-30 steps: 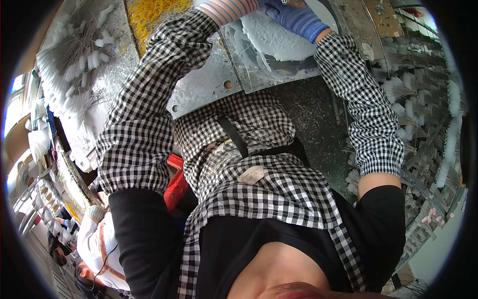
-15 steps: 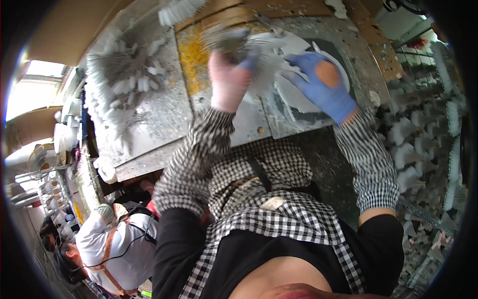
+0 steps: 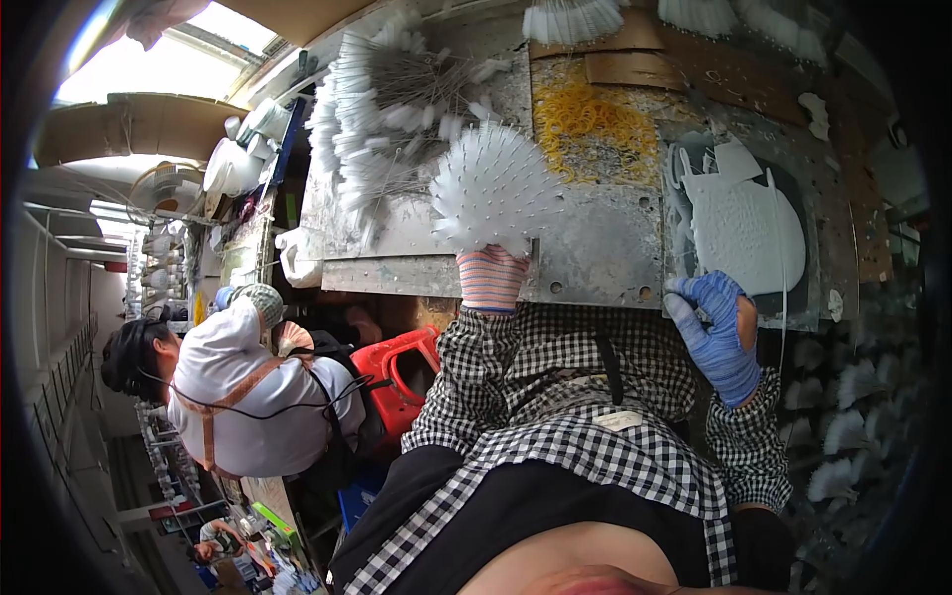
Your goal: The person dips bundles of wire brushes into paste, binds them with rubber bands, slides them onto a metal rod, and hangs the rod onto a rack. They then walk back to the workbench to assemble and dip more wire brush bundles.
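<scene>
Left hand (image 3: 493,278) and its white bristle bundle (image 3: 501,188) now sit well left of the white paste (image 3: 749,233); half a second ago they were next to it. So bundle's clear of paste. Left grip looks closed round the base, fingertips hidden. Right hand (image 3: 716,322), previously over paste, is just nearside, half-curled, nothing visible in it.

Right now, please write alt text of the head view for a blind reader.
A striped-gloved left hand holds a round white bundle at a table, while the blue-gloved right hand is near white paste. Yellow rings lie on the table.
</scene>
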Available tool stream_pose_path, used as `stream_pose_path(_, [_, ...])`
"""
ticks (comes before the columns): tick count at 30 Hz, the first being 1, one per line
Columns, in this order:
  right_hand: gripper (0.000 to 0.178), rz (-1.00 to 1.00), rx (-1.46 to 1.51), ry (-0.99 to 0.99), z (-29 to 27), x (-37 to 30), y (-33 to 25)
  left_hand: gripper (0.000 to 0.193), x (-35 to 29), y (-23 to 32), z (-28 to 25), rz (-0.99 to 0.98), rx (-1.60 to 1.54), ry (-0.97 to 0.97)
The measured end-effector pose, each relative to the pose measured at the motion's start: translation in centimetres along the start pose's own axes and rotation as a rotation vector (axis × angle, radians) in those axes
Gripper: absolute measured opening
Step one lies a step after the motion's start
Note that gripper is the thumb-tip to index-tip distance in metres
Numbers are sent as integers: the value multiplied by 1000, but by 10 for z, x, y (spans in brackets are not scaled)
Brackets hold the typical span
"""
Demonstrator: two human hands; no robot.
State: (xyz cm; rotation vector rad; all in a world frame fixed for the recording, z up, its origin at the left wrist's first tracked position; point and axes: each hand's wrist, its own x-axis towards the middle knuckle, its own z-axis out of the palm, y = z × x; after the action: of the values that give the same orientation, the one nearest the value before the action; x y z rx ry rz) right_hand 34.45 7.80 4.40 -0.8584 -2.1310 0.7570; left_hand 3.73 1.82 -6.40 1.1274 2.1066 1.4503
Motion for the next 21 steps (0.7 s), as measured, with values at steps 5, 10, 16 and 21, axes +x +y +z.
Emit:
stream_pose_path(5, [12,-36,33,-46,15,0,-2,48,2,-31,0,97,-111,170])
stream_pose_path(10, [11,-9,75,-102,20,-1,-3,53,6,-45,-10,74,43,136])
stream_pose_path(16, [13,14,92,-119,23,-6,6,52,5,-28,-19,114,854,80])
stream_pose_path(21, [15,18,89,-125,23,-8,9,51,8,-7,-24,85,1029,-90])
